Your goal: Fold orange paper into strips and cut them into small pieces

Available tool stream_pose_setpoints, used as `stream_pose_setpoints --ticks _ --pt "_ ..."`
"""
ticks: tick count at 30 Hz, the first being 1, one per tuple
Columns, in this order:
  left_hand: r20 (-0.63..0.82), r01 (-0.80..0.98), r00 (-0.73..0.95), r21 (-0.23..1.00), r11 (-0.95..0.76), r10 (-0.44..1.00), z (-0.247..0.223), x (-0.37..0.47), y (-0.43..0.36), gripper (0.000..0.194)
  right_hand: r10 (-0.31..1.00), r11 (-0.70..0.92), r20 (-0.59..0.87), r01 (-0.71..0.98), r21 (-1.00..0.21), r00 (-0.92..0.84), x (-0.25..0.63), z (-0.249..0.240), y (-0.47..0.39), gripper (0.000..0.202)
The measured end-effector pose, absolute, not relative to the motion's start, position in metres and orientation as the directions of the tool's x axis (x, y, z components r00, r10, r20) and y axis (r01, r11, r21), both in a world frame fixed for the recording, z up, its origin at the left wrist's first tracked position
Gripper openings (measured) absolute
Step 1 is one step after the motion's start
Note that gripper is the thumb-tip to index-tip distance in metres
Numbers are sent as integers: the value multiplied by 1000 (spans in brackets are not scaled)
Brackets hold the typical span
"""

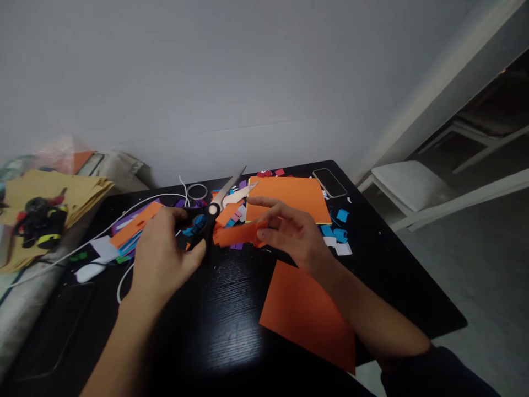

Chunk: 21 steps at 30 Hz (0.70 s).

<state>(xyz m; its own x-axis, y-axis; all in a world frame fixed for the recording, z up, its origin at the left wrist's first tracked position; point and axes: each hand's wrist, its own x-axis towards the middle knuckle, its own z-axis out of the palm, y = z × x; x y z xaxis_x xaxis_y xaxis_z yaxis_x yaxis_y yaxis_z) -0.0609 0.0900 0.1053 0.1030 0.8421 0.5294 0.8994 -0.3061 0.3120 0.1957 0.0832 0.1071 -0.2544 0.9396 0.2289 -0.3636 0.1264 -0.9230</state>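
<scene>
My left hand (165,253) is closed around the black handles of a pair of scissors (223,194), whose blades are spread apart and point up and away. In my right hand (295,234) the fingertips pinch one end of a rolled or folded strip of orange paper (237,235). The strip's other end reaches toward the scissor handles. Behind my right hand lies an orange sheet (289,193). Another orange sheet (308,314) rests near the front edge, partly under my right forearm. Small blue, white and purple paper pieces (341,234) are scattered around.
A phone (329,182) lies at the back right of the black table (384,275). Tape (197,191), a white cable (136,207) and coloured strips (134,227) are on the left. Beyond them are yellow envelopes (78,190). A white stool (409,182) stands right.
</scene>
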Motion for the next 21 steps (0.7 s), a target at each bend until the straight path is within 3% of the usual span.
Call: stream_pose_setpoints --ticks 4,6,15,21 --pt "528 908 137 270 -319 838 104 -57 88 32 891 304 330 -130 -944 -311 194 106 78 9" --pt "520 909 154 259 -327 840 104 -55 87 31 887 318 330 -92 -944 -324 193 105 77 9" --pt "478 918 169 242 -315 862 102 -55 88 39 901 238 311 -255 -937 -303 190 104 81 7" --pt "462 912 64 333 -240 885 108 -56 90 32 952 219 259 -232 -948 -163 189 100 87 11"
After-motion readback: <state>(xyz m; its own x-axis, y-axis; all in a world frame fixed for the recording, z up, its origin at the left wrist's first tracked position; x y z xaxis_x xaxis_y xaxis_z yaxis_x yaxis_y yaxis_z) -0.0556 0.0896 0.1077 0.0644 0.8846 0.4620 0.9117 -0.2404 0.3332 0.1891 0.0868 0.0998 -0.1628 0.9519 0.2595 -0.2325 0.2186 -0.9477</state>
